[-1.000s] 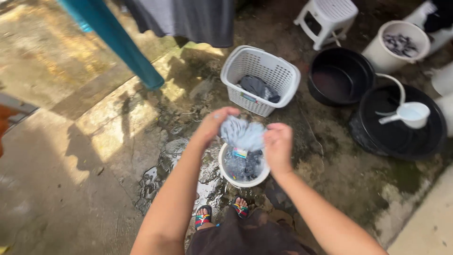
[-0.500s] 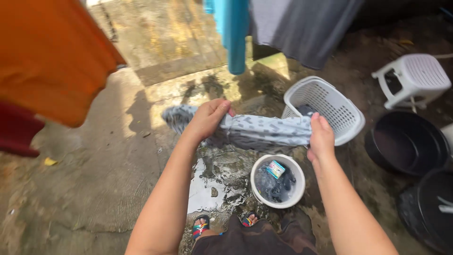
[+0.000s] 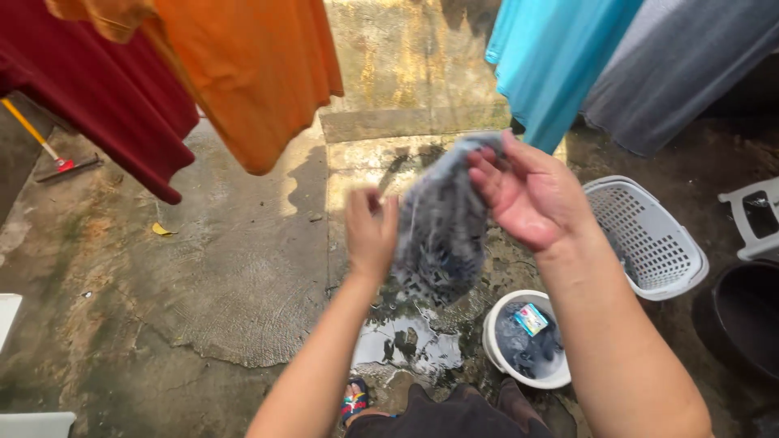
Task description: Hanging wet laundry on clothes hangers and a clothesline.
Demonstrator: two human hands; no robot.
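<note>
I hold a wet grey patterned cloth [image 3: 442, 235] up in front of me with both hands. My left hand [image 3: 372, 235] grips its left edge at mid height. My right hand [image 3: 531, 195] holds the cloth's top right part, palm turned toward me with fingers spread over the fabric. The cloth hangs bunched between the hands, above a small white bucket [image 3: 497, 357] that holds dark wet laundry and a small coloured packet [image 3: 531, 318].
Hanging laundry fills the top: a dark red garment [image 3: 97, 105], an orange one [image 3: 251, 73], a turquoise one [image 3: 560, 57], a grey one [image 3: 690, 73]. A white laundry basket [image 3: 649, 239], white stool [image 3: 755, 219] and black tub [image 3: 742, 320] stand right. Wet concrete with a puddle [image 3: 406, 345] lies below.
My view has tilted up toward the hanging clothes. The cloth, stretched out sideways between my hands before, now hangs bunched and raised higher, with my hands closer together.
</note>
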